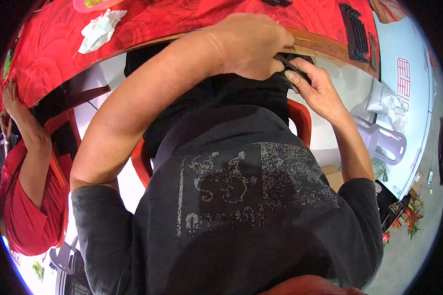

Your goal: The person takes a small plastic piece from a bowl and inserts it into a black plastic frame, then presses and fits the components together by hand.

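At the table's near edge, my two hands are close together over my lap. My right hand pinches a dark, narrow strip-like piece between thumb and fingers. Reaching across from the left, my left hand is closed at the upper end of the same piece, its fingertips mostly hidden behind the hand. The piece's exact kind cannot be made out. On the table to the right lies a black ridged stack of long strips, near the wooden edge.
A red patterned tablecloth covers the table, with crumpled white tissue and a pink dish. A person in a red sleeve sits at left. A grey plastic stool and white plastic bag are at right.
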`<state>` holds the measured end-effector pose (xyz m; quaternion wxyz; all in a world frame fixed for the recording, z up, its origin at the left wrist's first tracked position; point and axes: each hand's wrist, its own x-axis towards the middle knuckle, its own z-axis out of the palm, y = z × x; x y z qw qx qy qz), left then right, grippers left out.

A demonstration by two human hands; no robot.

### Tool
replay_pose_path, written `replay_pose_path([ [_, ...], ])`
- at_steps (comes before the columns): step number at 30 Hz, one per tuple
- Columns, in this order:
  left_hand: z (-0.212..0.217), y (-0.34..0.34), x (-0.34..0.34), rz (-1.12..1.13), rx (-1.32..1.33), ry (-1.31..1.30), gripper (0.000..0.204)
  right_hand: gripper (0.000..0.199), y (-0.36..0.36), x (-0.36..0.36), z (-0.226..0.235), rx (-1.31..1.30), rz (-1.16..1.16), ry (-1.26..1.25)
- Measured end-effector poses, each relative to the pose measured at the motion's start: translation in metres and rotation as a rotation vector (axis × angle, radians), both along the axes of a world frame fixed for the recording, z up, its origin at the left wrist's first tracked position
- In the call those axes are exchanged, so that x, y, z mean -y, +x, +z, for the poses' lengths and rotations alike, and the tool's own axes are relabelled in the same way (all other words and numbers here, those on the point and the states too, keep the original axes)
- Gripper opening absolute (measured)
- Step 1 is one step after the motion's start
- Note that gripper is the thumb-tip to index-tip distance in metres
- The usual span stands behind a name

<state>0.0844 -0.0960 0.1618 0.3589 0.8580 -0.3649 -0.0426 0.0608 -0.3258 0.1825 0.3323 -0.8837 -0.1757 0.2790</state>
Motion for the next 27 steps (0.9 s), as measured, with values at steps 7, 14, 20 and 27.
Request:
replay_pose_path([
  [7,0.003,0.004,-0.014,0.005,-0.007,0.058,0.04,0.027,0.0,0.004,-0.011,-0.019,-0.092,0.075],
  [14,0.011,0.0,-0.009,0.008,-0.007,0.07,0.036,0.024,-0.003,0.001,-0.016,-0.041,-0.125,0.148],
  [20,0.006,-0.001,-0.009,-0.006,0.016,0.025,0.034,0.024,-0.004,-0.001,-0.015,-0.02,-0.127,0.154],
  [27,0.009,-0.002,-0.01,0.028,0.071,0.037,0.031,0.025,-0.005,-0.008,-0.014,-0.029,-0.156,0.194],
])
